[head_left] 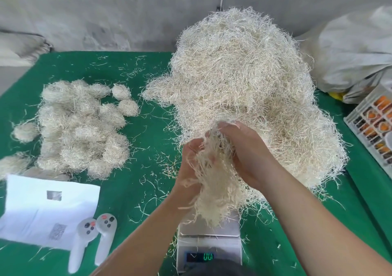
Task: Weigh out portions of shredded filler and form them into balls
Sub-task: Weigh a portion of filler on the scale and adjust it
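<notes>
Wispy pale filler tuft (pixel 212 182) clutched between left hand (pixel 191 165) and right hand (pixel 244 152), fingers curled around it, above steel scale (pixel 209 241)

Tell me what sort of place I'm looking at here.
Probably a small packing or craft workshop, not a home. A big heap of shredded filler sits on a green-covered table, a digital scale stands in front, and finished filler balls are piled left.
</notes>
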A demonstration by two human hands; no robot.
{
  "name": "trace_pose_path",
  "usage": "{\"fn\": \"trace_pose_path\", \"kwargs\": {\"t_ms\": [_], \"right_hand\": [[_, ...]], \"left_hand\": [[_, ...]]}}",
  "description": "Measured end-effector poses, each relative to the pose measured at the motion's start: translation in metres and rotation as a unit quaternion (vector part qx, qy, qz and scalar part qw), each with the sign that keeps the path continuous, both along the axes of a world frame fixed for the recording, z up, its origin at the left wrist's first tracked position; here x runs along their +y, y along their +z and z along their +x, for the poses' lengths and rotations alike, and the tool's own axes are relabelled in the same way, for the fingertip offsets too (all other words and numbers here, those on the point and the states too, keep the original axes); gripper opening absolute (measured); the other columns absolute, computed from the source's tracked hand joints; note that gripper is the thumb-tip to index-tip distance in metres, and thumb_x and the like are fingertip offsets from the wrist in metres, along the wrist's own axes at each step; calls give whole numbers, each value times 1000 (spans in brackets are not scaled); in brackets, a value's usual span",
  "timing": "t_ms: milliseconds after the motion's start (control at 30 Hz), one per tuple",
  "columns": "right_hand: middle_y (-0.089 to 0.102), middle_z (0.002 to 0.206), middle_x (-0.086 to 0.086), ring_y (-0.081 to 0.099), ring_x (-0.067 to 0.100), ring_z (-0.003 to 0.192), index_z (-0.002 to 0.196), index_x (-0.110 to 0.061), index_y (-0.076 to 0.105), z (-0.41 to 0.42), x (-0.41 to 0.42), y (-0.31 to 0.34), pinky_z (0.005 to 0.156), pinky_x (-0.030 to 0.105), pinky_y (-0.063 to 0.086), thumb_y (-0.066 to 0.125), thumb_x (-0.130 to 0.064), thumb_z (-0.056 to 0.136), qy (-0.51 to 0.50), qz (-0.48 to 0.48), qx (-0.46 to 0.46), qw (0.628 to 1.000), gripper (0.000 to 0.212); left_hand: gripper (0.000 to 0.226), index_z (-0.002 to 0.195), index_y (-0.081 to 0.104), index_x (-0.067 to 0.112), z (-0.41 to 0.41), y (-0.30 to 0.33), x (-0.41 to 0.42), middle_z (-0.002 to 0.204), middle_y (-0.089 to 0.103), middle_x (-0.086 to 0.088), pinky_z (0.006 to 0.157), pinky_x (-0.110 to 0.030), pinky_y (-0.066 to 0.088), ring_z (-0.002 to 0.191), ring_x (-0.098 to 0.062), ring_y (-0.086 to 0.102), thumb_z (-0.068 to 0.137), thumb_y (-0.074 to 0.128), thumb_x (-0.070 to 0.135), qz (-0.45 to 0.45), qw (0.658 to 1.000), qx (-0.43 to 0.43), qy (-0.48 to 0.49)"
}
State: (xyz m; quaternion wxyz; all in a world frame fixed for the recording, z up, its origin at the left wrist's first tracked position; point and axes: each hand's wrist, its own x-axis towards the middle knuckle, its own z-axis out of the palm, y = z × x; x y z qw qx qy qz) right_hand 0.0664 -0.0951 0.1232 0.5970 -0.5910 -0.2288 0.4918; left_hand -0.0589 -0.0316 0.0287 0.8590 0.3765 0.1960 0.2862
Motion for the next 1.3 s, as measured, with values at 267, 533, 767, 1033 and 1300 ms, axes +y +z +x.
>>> {"fn": "trace_pose_path", "kwargs": {"t_ms": [267,533,767,1033,1300], "right_hand": [[64,141,-2,54,16,137,147,-23,54,26,9,20,124,47,28,72,-41,91,-62,81,36,994,62],[61,138,-8,55,5,120,145,-20,52,68,24,21,120,42,27,76,-41,91,-140,77,35,986,63],[66,137,9,66,23,121,152,-13,45,117,39,27,107,41,50,76,-26,95,-246,61,23,967,66],[67,125,14,71,26,106,154,-3,41,178,50,38,93,28,59,65,-25,103,-262,32,-186,946,60],[12,173,14,24,41,154,166,-22,3,205,44,-24,121,58,22,65,-33,102,73,-247,-386,886,90]], "left_hand": [[34,130,62,26,-46,-63,-25,113,70,7,93,-16,51,103,-16,66,101,55,9,345,887,306,-26],[69,56,46,31,-78,-105,-22,52,42,13,48,-23,29,45,-7,30,78,32,95,299,860,411,-39],[53,78,53,15,-99,-149,-3,61,50,6,46,-23,39,45,-5,38,101,44,62,304,760,562,-118],[33,86,57,4,-111,-161,12,81,64,-7,43,-26,36,45,-8,35,109,44,23,128,818,560,-37],[28,95,58,11,-99,-127,34,70,51,-8,46,-29,29,52,-13,35,111,37,19,8,814,543,205]]}}
